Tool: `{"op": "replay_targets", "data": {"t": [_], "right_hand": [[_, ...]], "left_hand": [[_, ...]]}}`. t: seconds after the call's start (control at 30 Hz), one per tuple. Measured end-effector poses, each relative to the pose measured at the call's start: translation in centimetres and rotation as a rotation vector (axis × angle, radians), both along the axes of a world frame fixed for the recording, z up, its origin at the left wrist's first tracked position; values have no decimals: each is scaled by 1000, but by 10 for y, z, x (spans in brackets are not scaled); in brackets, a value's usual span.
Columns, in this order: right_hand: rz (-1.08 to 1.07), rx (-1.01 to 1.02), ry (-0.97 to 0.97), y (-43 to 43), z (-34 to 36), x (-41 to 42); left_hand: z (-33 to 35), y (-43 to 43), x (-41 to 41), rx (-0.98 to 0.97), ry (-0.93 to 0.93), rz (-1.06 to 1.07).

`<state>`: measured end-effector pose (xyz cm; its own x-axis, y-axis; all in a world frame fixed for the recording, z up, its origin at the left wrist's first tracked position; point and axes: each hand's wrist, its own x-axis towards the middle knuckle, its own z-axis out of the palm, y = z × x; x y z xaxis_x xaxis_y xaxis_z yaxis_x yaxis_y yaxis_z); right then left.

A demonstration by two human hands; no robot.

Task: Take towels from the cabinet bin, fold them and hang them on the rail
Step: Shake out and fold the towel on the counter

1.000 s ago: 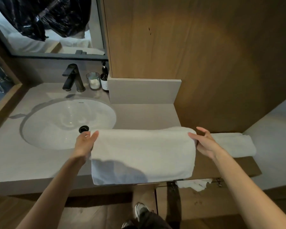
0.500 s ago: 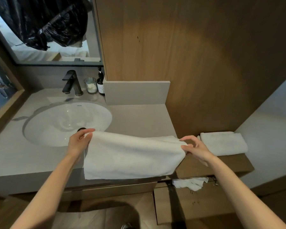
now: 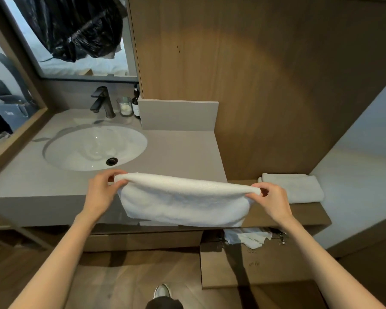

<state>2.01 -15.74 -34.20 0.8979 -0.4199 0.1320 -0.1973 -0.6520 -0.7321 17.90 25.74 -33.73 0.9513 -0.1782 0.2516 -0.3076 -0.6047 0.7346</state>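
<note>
From the head view, I have a white terry towel point(image 3: 185, 201) stretched out in the air, just in front of the near edge of the grey stone worktop point(image 3: 178, 150). It is doubled over, so the fold runs along the top and the layers hang down below it.

My left hand point(image 3: 100, 192) pinches the left end of that fold, with thumb and fingers curled over the cloth. My right hand point(image 3: 274, 199) pinches the right end in the same way. Both grips are closed on the towel and hold nothing else.

To the right, a little beyond the right hand, a second folded white towel point(image 3: 294, 188) lies flat on the brown wooden ledge point(image 3: 299, 215). Below that ledge, crumpled white cloth point(image 3: 245, 237) spills out at the cabinet front, which I take to be the bin's supply.

I judge this to be the folding step, with one fold made. Next, I would bring the two ends together, keeping the hanging edges level so the layers do not slip. I cannot pick out the rail here, so I would need to find it before hanging.
</note>
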Motion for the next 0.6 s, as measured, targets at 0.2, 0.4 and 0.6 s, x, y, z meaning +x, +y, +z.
{"op": "replay_targets", "data": {"t": [0.2, 0.4, 0.6], "right_hand": [[12, -49, -74, -6, 19, 8], [-5, 63, -149, 3, 52, 49], [-82, 78, -280, -1, 89, 127]], "left_hand": [[15, 1, 4, 153, -49, 1], [44, -12, 43, 51, -96, 16], [86, -31, 119, -39, -292, 33]]}}
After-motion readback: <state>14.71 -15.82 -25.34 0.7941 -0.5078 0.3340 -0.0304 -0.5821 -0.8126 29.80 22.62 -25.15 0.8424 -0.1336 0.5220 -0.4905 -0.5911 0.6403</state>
